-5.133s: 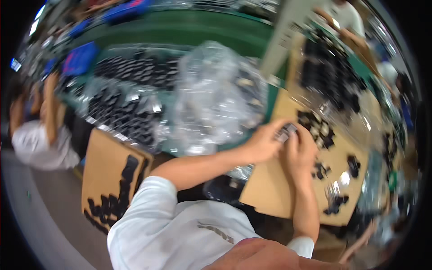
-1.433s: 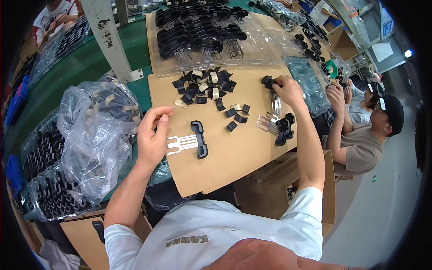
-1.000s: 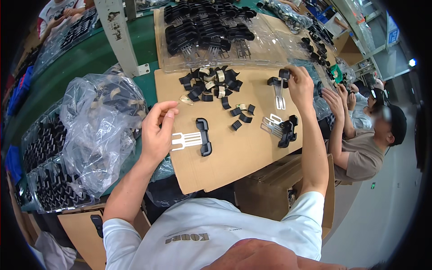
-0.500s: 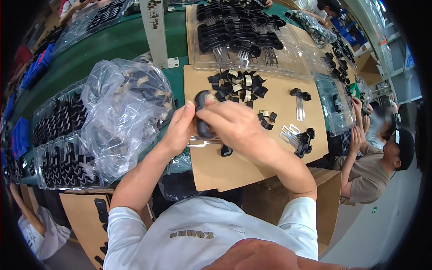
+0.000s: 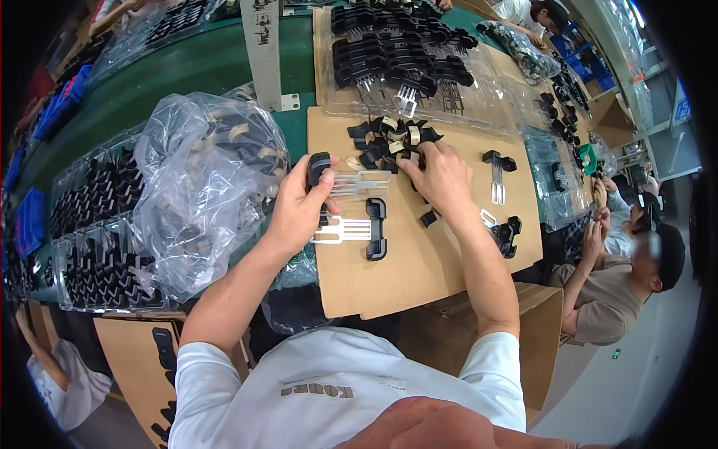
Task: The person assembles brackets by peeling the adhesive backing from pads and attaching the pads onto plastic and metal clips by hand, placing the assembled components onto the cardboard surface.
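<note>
My left hand (image 5: 296,208) is closed around a black plastic bracket (image 5: 319,166); its flat metal prongs (image 5: 363,182) point right over the cardboard. Just below lies a second black bracket (image 5: 376,229), with metal prongs pointing left. My right hand (image 5: 443,179) reaches to the near right side of a pile of small curved black pads with tan faces (image 5: 380,139). Its thumb and fingers are apart at the edge of the pile. A loose black pad (image 5: 428,218) lies under the right wrist. Two more pronged brackets (image 5: 499,160) (image 5: 510,236) rest at the right.
Many finished-looking black brackets (image 5: 389,63) fill a clear tray beyond the cardboard sheet (image 5: 404,288). A large clear plastic bag (image 5: 202,194) and trays of black parts (image 5: 105,269) stand at left. A metal post (image 5: 263,56) rises behind. Co-workers sit at right.
My hands have come apart. The left now holds the bracket with its prongs turned to the right; the right hand has moved right to the pads. The lower bracket is uncovered.
</note>
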Motion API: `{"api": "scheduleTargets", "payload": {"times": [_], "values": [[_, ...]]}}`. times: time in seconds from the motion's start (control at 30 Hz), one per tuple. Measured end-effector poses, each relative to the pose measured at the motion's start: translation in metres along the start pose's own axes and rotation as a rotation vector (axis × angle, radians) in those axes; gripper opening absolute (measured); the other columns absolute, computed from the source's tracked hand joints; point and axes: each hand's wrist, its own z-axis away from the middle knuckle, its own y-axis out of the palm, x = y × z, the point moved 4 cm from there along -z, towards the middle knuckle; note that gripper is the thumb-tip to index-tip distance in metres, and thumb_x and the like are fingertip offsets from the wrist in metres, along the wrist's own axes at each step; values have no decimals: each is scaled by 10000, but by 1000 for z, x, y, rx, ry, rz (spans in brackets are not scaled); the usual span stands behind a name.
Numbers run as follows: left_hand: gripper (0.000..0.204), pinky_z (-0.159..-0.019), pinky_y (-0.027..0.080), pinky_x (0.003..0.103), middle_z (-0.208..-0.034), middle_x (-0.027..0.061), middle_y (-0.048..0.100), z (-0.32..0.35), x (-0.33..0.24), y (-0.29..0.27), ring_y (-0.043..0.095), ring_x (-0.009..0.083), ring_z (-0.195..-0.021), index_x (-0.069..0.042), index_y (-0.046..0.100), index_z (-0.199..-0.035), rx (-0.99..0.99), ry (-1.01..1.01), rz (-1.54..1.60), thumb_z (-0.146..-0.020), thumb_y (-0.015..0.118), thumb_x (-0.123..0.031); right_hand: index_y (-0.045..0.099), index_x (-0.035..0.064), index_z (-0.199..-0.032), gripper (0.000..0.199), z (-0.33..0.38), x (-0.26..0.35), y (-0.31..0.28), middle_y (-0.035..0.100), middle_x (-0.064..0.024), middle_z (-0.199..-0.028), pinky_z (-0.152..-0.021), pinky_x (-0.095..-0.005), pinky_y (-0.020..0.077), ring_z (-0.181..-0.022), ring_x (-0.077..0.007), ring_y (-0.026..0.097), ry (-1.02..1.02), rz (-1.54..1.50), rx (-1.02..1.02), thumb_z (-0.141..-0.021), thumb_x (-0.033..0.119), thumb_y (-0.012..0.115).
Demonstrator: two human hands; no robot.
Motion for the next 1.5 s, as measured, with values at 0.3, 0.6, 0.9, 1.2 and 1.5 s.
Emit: {"api": "scheduleTargets", "payload": {"times": [0.3,0.6,0.9,1.2,1.5], "values": [[355,-668,568,266,-1083,94,613,4,-5,1,592,130,-768,-48,502,-1413,-26,21,-44,-1065,563,-83,724,14,-1117,227,-2,-9,-3,715,-89,-916,-716,-333,528,-802,-227,670,141,-259,120,-940,151,683],[333,-636,554,264,-1070,69,598,3,-8,2,566,119,-715,-62,513,-1377,-4,8,-19,-1049,569,-71,724,14,-1148,220,-5,-6,-7,707,-53,-938,-707,-323,517,-790,-198,648,291,-609,87,-949,92,673],[157,-629,509,243,-896,16,616,5,-8,0,551,95,-732,-37,618,-1145,62,-50,-23,-1020,661,-121,726,-7,-1053,137,4,37,-4,692,-67,-960,-699,-241,491,-789,-171,631,284,-1239,89,-918,-6,703],[135,-675,469,238,-859,15,668,6,-12,3,549,88,-723,2,700,-1021,35,74,-232,-991,709,-129,717,-5,-1006,153,16,73,-4,695,-98,-1046,-728,-256,528,-851,-184,646,-147,-1033,-153,-864,-59,727],[124,-662,458,228,-856,13,689,7,-15,4,553,86,-716,7,720,-1046,-35,130,-196,-975,707,-94,726,1,-1007,212,21,88,-7,709,-100,-1078,-769,-298,562,-907,-221,679,-433,-812,-309,-810,-73,756]]}}
